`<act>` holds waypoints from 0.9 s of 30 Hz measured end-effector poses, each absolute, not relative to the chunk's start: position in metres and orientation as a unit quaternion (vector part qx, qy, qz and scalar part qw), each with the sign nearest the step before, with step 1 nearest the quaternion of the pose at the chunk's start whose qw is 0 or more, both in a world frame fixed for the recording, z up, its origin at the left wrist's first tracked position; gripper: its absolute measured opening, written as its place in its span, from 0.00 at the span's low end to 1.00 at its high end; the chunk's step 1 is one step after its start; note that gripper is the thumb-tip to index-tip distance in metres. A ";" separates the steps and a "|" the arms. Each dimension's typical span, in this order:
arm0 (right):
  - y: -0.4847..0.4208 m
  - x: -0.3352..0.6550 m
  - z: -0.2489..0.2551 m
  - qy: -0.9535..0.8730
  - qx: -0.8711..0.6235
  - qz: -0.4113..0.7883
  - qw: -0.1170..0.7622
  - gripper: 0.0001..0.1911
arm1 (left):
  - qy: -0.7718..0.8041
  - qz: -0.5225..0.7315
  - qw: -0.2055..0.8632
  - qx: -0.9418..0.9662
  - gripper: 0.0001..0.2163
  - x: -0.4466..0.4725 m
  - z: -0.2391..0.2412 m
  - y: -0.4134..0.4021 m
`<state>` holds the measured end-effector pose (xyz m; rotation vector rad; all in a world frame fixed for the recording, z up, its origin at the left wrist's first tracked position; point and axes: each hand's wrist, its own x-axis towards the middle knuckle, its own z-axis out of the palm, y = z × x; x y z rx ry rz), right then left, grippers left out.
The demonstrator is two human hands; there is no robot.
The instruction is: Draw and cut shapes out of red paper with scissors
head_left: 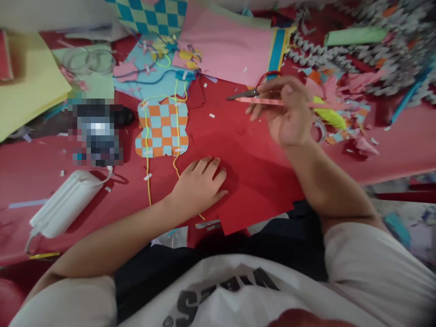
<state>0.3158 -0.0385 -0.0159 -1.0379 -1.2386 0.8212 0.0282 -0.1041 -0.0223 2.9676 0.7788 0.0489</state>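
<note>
My left hand lies palm down with its fingers spread on a red sheet of paper. In my right hand, above the right part of that sheet, is a slim pink patterned pencil. Scissors with a red handle show just behind the pencil; whether my fingers touch them too, I cannot tell. Left of the red sheet sits an orange and light-blue woven paper piece with wavy edges. Yellow cords run down it, held by bits of white tape.
A white power bank and a blurred-out device lie at the left. Pink paper and a blue checkered piece are at the back. Grey shredded paper, scraps, a tape roll and a yellow-green item crowd the right.
</note>
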 end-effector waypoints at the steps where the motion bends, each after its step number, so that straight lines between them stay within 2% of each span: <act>1: -0.036 0.319 -0.026 -0.531 -0.457 0.377 0.606 0.28 | 0.249 0.024 0.039 0.967 0.23 0.027 -0.023 -0.104; 5: -0.032 0.328 -0.043 -0.507 -0.466 0.440 0.577 0.25 | 0.230 0.035 0.060 0.971 0.21 0.025 -0.024 -0.108; 12: -0.045 0.302 -0.032 -0.432 -0.387 0.491 0.650 0.06 | 0.226 0.055 0.079 0.969 0.19 0.022 -0.015 -0.106; 16: -0.057 0.290 -0.028 -0.445 -0.403 0.487 0.635 0.04 | 0.268 0.020 0.065 0.961 0.22 0.021 -0.015 -0.103; 20: -0.065 0.284 -0.032 -0.480 -0.409 0.511 0.585 0.07 | 0.281 0.013 0.063 0.957 0.23 0.021 -0.019 -0.107; 27: -0.069 0.282 -0.043 -0.475 -0.478 0.542 0.502 0.06 | 0.305 -0.003 0.082 0.949 0.23 0.023 -0.016 -0.111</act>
